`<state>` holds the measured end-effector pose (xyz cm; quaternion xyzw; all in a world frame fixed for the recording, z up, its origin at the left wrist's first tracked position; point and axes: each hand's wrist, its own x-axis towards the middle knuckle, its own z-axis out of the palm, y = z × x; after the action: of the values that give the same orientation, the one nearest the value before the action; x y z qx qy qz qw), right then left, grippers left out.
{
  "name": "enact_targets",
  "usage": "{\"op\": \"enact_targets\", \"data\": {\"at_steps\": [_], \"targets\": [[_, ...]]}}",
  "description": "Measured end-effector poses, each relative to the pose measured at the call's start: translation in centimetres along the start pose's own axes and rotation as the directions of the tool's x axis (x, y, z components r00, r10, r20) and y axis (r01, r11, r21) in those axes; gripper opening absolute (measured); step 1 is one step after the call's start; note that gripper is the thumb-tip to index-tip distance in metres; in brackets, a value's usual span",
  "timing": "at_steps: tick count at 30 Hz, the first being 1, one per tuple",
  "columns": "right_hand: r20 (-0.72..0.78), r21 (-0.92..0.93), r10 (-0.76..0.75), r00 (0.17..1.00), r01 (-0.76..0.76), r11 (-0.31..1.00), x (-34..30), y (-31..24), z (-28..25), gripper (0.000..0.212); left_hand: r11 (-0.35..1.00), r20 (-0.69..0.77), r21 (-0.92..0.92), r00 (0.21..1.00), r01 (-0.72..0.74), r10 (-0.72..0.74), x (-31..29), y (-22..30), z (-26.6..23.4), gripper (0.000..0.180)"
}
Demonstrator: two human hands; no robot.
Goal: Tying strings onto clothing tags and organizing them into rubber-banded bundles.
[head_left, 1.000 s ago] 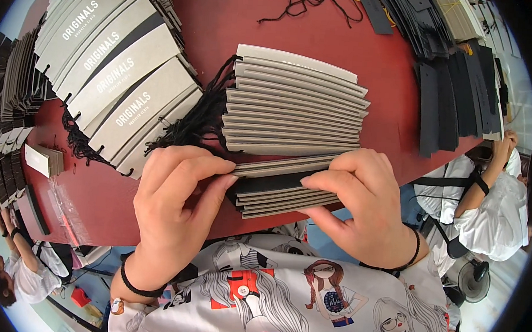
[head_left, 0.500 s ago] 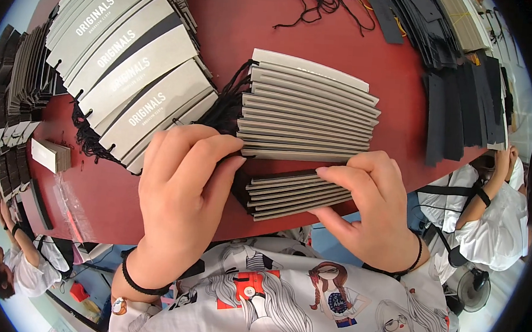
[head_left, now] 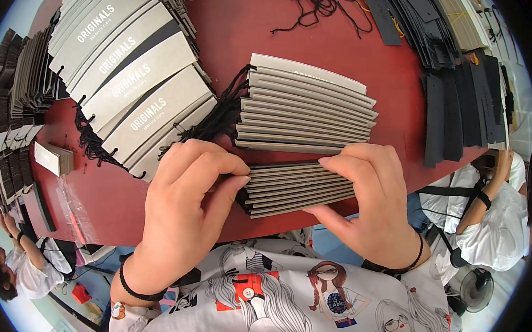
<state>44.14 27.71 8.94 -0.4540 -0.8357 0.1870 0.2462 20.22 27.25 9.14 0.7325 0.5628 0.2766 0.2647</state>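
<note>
My right hand (head_left: 371, 201) grips a bundle of long grey cardboard hang tags (head_left: 295, 188) with dark faces, thumb below and fingers above. At the bundle's left end, my left hand (head_left: 190, 191) is closed in a pinch at the upper tags; its fingertips partly cover what they hold. Just beyond lies a fanned stack of similar tags (head_left: 306, 113), its black strings (head_left: 223, 110) trailing off to the left. To the left spreads a larger overlapping row of pale printed tags (head_left: 143, 74), also with black strings along the lower edge.
Loose black strings (head_left: 317, 3) lie at the back of the red table (head_left: 226, 33). Dark tags (head_left: 461, 112) fill the right side. A small tag stack (head_left: 54, 157) and clear plastic (head_left: 75, 208) lie left. People sit at both sides; a fan (head_left: 476, 288) stands at right.
The bundle in my right hand is thicker, with more tags in it. My left hand has moved slightly right and down, from the fanned stack to the bundle's left end.
</note>
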Motion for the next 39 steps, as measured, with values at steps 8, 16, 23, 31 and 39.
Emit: {"op": "enact_targets", "data": {"at_steps": [8,16,23,31,39], "targets": [[0.095,-0.02,-0.006,0.995,0.008,1.0,0.1,-0.1,-0.5,0.055,0.983,-0.094,0.181,0.994,-0.032,0.05,1.8,-0.2,-0.4,0.019],[0.079,0.017,-0.004,0.997,0.002,1.0,0.5,-0.1,-0.4,0.054,0.989,-0.057,0.145,0.998,0.008,0.001,1.6,-0.6,-0.2,0.017],[0.102,0.041,-0.022,0.995,0.018,0.999,0.8,0.3,-0.6,0.059,0.978,0.128,-0.109,0.978,0.178,-0.164,1.4,0.3,-1.1,0.015],[0.145,0.043,-0.04,0.989,0.034,0.998,1.0,0.4,-0.8,0.062,0.992,-0.075,0.121,0.997,-0.018,0.027,3.2,-0.5,-0.4,0.017],[0.117,0.02,-0.042,0.992,0.04,0.999,1.2,0.4,-0.7,0.064,0.995,0.013,0.092,0.999,0.047,-0.048,2.6,-0.2,-0.5,0.015]]}}
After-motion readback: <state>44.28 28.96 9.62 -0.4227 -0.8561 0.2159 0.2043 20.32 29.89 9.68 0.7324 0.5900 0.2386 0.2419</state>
